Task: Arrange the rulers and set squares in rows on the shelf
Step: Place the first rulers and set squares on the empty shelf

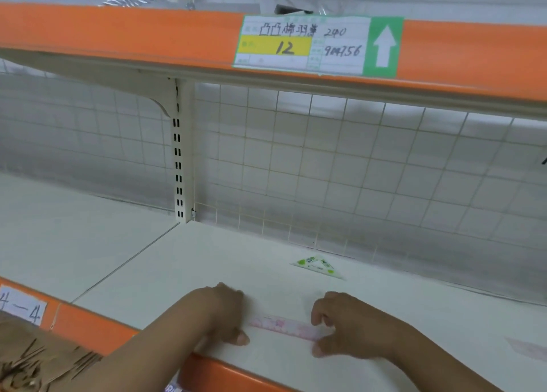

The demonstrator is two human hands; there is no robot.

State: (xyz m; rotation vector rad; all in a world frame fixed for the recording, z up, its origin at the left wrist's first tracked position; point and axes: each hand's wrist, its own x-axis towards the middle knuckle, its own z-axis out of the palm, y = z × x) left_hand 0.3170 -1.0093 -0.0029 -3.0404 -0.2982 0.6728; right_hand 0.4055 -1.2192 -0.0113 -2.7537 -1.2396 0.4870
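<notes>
The pink ruler (285,328) is held at both ends, the grips of the left hand (225,311) and right hand (346,323) closed on it. It is laid near the front edge of the shelf (207,258), with open room left before the green set square (318,266).

— Ruler (284,326)?
— Lower centre of frame, flat on the shelf (207,273), near its front edge, lying left to right. My left hand (228,314) holds its left end, my right hand (343,323) its right end.
— Set square (318,266)?
— Behind the ruler, a little right. Flat on the same shelf, apart from both hands, near the wire grid (355,160) at the back.
— Above?
— Upper shelf (148,30) runs across the top of frame, with a label (305,45) on its front edge, right of centre. Upright post (180,154) at the back, left of centre.
— Lower left corner?
— Small tag (20,305) on the shelf's front edge. Cardboard box (38,359) below it.
</notes>
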